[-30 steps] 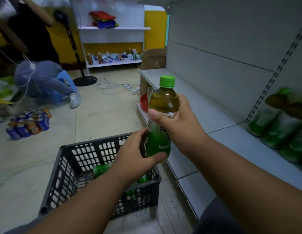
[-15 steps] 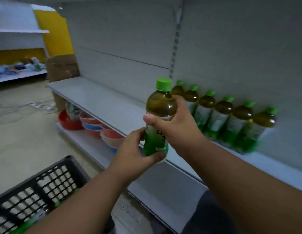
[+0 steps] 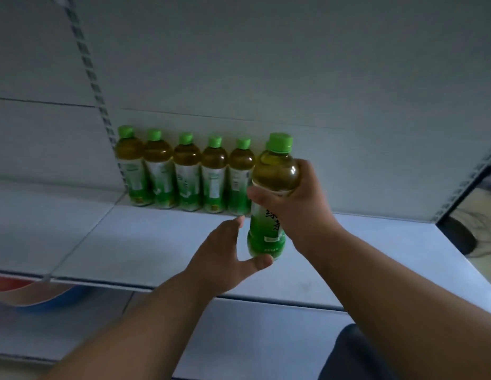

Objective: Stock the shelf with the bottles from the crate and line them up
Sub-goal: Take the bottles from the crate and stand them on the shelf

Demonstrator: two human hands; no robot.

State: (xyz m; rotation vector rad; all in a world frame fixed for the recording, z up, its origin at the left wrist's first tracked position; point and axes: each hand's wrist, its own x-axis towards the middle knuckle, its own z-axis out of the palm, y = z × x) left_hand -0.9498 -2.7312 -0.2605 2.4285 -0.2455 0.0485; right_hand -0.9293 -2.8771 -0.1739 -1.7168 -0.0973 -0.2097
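My right hand (image 3: 301,204) grips a green-capped tea bottle (image 3: 274,185) around its middle, upright, above the white shelf (image 3: 162,242). My left hand (image 3: 225,253) is beside it with spread fingers; its thumb touches the bottle's base and the fingertips stand just off the label. Several matching bottles (image 3: 184,174) stand in a row against the back panel, and the held bottle hovers in front of the row's right end. The crate is out of view.
The shelf's right edge meets a perforated upright (image 3: 463,182), with floor beyond it. A slotted rail (image 3: 93,80) runs up the back panel left of the row. Red and blue bowls (image 3: 27,294) sit on a lower shelf at the left.
The view has swung right from the crate to face the shelf. The bottle has moved to the right end of the row. My left hand's fingers have loosened from the bottle.
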